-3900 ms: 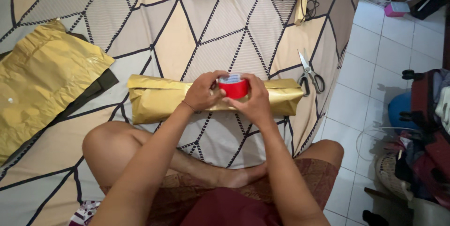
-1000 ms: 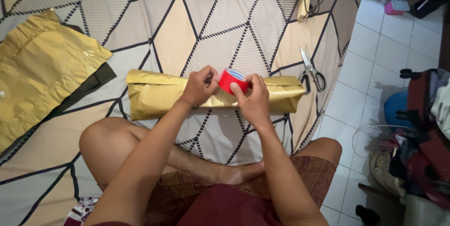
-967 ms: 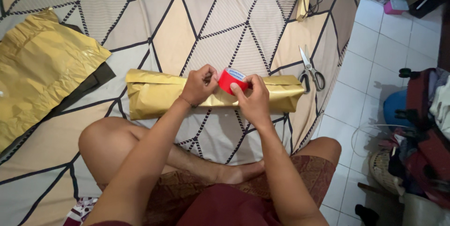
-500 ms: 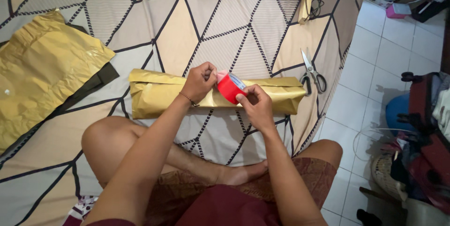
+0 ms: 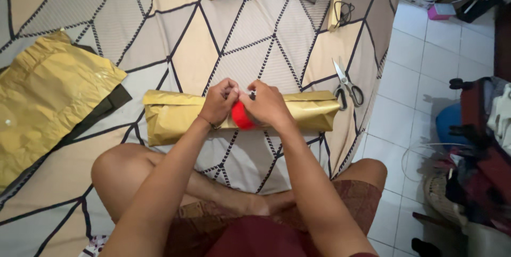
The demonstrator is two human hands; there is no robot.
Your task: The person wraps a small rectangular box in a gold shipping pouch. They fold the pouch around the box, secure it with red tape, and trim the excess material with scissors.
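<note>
Left hand: the left hand [image 5: 219, 101] sits at the centre of the frame, fingers curled close around the left side of a round roll of red adhesive tape [image 5: 242, 116], thumb and forefinger pinched at its top edge, seemingly to work at the tape's loose end.
Right hand: the right hand [image 5: 268, 104] covers the roll from the right and above, fingers bent down onto it; it holds the roll steady against the other hand.
Roll of tape: only a red curved patch shows between the two hands, low at the centre of the frame; the rest is hidden, so the free end cannot be made out.
Parcel: a long package wrapped in shiny gold paper [image 5: 170, 116] lies crosswise just behind the hands, its ends folded in, within easy reach.
Scissors: metal scissors with dark handles [image 5: 346, 82] rest right of the parcel, near the bed's edge.
Spare paper: a crumpled sheet of gold paper [image 5: 48, 97] lies at the left of the frame.
Surface: a bedsheet with a geometric triangle pattern [image 5: 255, 49] carries it all.
</note>
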